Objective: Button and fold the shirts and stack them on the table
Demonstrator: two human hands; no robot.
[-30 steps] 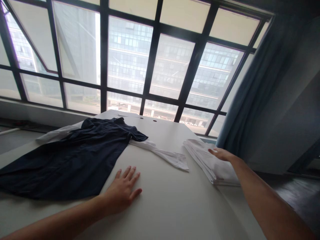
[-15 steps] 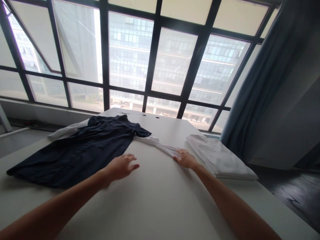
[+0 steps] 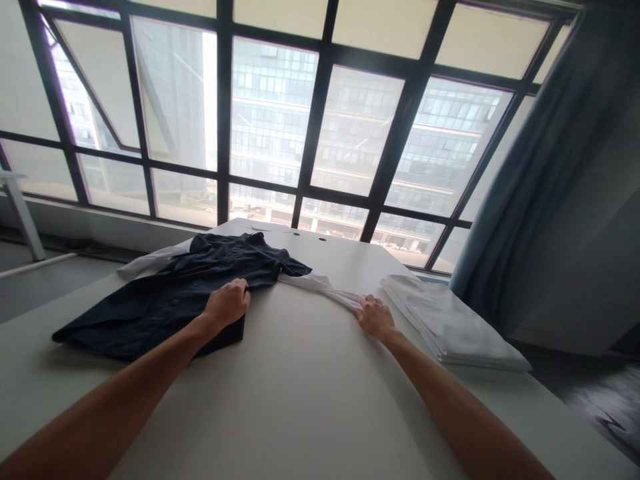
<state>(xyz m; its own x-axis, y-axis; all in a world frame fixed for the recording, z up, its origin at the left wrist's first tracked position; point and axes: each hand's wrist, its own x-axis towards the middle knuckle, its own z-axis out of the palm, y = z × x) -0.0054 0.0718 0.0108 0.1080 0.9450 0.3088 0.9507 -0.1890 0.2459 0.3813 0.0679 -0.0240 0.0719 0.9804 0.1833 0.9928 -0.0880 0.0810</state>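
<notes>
A dark navy shirt (image 3: 170, 300) lies spread on the white table (image 3: 300, 400), its collar end away from me. White long sleeves come out from its short navy sleeves; the right one (image 3: 320, 285) stretches toward my right hand. My left hand (image 3: 227, 307) is closed on the shirt's right side edge, the fingertips partly hidden by the fabric and knuckles. At the end of the white sleeve, my right hand (image 3: 374, 317) has its fingers curled down over the cuff. Whether the white sleeves belong to the navy shirt or to a garment under it, I cannot tell.
A folded stack of white cloth (image 3: 455, 323) lies along the table's right side. Beyond the table stand large black-framed windows (image 3: 270, 113), with a blue-grey curtain (image 3: 520, 180) at the right. A white metal leg (image 3: 25, 220) shows at the far left.
My left hand has moved up and left from over the bare table onto the shirt's edge, and its fingers have closed. The shirt's lower edge is shifted. My right hand stays at the cuff.
</notes>
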